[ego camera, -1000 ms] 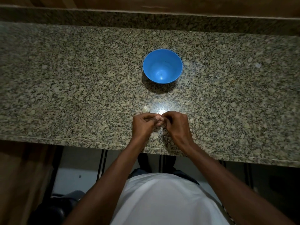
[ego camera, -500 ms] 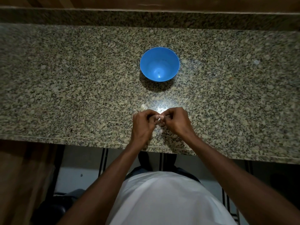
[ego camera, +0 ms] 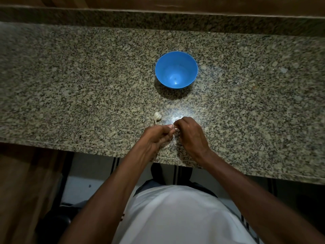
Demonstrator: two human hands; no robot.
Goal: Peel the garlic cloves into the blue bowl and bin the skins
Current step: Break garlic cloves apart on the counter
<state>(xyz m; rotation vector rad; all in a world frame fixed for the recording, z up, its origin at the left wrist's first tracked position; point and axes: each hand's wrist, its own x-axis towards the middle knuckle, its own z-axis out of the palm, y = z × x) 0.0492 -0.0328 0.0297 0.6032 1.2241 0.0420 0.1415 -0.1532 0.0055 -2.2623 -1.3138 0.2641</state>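
both hands meet just below the middle of the frame, over the near edge of a speckled grey-and-beige granite tabletop. left hand has its fingers curled in, pinching a small pale garlic clove at the fingertips. right hand is curled the same way, its fingertips closed on the other side of that clove, so the two hands touch around it. only a sliver of the clove shows between the fingers; how much skin is off cannot be told.

just up and left of the hands, a small whitish garlic piece with a thin stalk lies on the tabletop, apart from the fingers. a round bright blue plastic bowl stands further up, near the centre of the frame, well apart from the hands. nothing clear shows inside it. no bin is in view.

the step in hand looks like the peeling of the first clove, so the task seems early. to do it well, one hand should likely hold the clove firm while the other nips the papery skin at an end and pulls it away in strips. keeping the loose skins together near the tabletop edge would probably make binning easier, and the bare clove then goes up into the bowl.
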